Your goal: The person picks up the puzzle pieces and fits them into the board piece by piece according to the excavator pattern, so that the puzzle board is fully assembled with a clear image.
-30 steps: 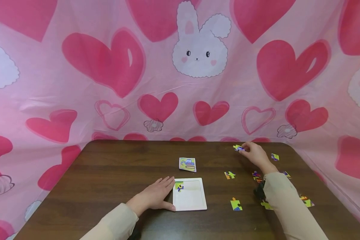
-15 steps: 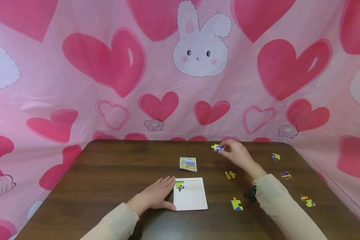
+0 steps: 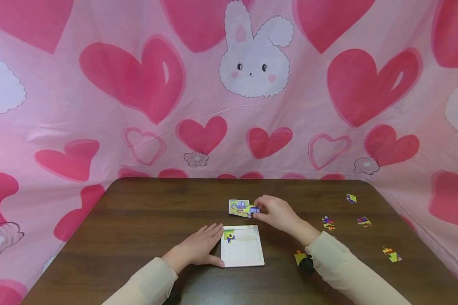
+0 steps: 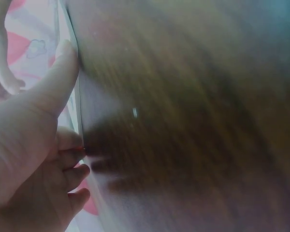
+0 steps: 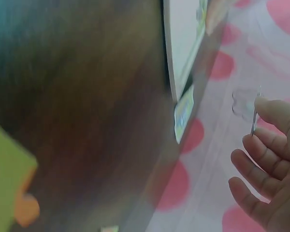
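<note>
In the head view my left hand rests with straight fingers along the left edge of a white square puzzle tray. One green-yellow and purple jigsaw piece sits in the tray's upper left corner. Thumb and fingers of my right hand pinch a yellow and purple puzzle piece, which overlaps the right part of a small picture card of an excavator behind the tray. The right wrist view shows the pinched piece edge-on, held up off the table.
Several loose puzzle pieces lie on the right of the dark wooden table, among them a yellow-green piece partly behind my right wrist and another piece near the right edge. A pink heart-patterned cloth hangs behind the table.
My right hand has carried the pinched piece left and nearer, from the table's back right to the picture card. The left hand stays at the tray's edge.
</note>
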Demonstrator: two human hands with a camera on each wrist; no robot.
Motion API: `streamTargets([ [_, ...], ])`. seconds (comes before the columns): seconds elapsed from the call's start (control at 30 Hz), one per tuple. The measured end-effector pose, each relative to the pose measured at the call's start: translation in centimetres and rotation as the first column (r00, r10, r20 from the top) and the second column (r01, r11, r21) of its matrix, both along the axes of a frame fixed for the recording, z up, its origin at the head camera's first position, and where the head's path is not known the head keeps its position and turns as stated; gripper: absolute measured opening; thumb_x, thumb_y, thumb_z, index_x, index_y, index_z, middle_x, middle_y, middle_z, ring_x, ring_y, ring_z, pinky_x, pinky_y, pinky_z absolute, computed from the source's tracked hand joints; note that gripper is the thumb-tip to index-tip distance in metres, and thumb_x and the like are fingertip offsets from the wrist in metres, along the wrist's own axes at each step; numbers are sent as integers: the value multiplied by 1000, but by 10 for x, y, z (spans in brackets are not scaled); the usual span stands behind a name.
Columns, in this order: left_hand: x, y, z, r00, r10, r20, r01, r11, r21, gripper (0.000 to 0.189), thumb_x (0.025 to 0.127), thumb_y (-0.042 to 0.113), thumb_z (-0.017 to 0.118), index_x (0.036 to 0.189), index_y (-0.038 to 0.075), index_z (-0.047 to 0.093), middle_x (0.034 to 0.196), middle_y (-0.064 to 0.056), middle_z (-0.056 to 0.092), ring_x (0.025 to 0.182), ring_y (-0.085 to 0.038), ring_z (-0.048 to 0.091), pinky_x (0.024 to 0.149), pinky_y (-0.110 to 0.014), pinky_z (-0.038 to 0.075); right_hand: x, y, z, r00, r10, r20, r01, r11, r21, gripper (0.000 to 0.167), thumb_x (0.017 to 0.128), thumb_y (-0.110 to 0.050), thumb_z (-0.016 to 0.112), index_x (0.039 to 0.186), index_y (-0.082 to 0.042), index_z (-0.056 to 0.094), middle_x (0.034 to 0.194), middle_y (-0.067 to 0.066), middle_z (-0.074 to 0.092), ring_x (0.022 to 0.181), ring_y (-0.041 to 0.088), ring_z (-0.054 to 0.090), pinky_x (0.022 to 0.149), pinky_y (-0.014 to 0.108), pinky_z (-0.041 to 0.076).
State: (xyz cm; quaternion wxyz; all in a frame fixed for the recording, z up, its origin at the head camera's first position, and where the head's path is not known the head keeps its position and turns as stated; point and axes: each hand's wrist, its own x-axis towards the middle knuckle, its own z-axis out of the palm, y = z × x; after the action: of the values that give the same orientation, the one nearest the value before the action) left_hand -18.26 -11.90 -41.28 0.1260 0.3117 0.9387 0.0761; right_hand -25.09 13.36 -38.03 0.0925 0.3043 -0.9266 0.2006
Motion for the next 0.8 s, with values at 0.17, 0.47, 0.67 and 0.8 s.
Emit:
streamTargets([
  [0.17,-1,0,-1,1000,3,2,-3,1000,-8,92,76,59,63,140,-1,35,146,-15,28,134,-28,24,107,-43,21,9,-12,-8,999,43,25,-44,997,55,23,73,-22,79,89,-11,65,74,-7,56,65,10,50,59,26,45],
  [0.47,-2,0,-2,1000,2,-4,-2,1000,-15,92,75,60,62,139,-1,36,146,-15,29,134,-28,25,107,-43,21,18,-23,-23,988,139,73,-146,985,95,20,75,-24,77,84,-11,65,70,-8,53,60,6,46,54,23,41],
  [0.67,-2,0,-3,1000,2,-10,-2,1000,-14,93,75,60,62,139,-1,36,146,-15,29,134,-28,25,106,-43,22,20,-27,-28,984,166,57,-172,977,128,20,74,-25,77,83,-11,66,69,-7,54,59,6,45,54,23,41],
  [0.8,-3,0,-3,1000,8,-3,-8,1000,-17,93,75,61,61,140,-1,36,147,-14,28,134,-28,24,107,-44,21,19,-30,-30,986,150,75,-160,976,151,21,74,-25,77,85,-11,67,68,-9,54,59,6,45,54,22,40],
])
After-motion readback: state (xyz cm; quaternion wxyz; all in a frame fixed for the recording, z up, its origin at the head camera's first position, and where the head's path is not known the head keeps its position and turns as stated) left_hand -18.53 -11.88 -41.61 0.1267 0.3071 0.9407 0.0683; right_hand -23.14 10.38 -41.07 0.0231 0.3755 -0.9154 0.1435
